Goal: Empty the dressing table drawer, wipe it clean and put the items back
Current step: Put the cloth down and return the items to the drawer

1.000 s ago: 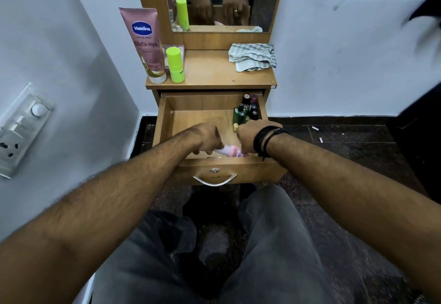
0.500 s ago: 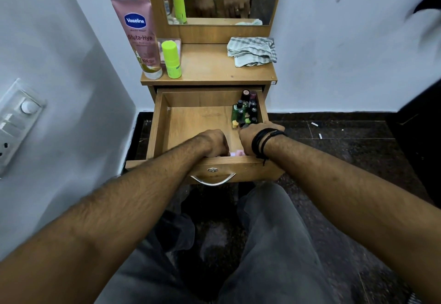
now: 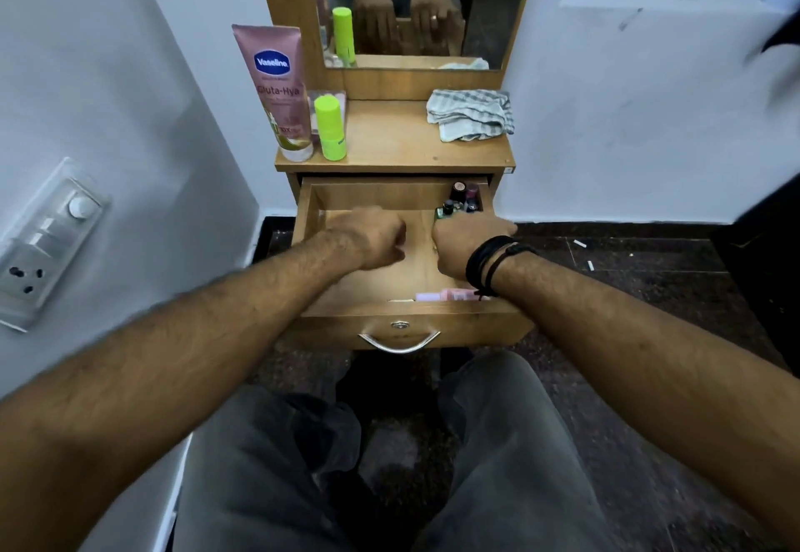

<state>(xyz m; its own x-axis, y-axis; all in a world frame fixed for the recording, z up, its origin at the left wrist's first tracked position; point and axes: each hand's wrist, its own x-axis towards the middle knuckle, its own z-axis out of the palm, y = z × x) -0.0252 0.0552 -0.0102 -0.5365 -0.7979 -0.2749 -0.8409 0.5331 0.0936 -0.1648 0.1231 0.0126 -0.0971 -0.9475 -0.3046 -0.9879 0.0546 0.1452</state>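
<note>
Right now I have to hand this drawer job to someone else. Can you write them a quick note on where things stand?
Left hand: over the middle of the open drawer, fingers curled under; no item seen in it, though its grip is hidden.
Right hand: fingers hidden, reaching toward the small bottles in the back right corner; grip unclear.
Pink items lie against the drawer's front wall.
On the tabletop: pink tube, green bottle, striped cloth.
Done: drawer pulled open; the tube and green bottle may already be out of it.
Left: remove bottles and pink items, wipe with the cloth, put everything back.
</note>
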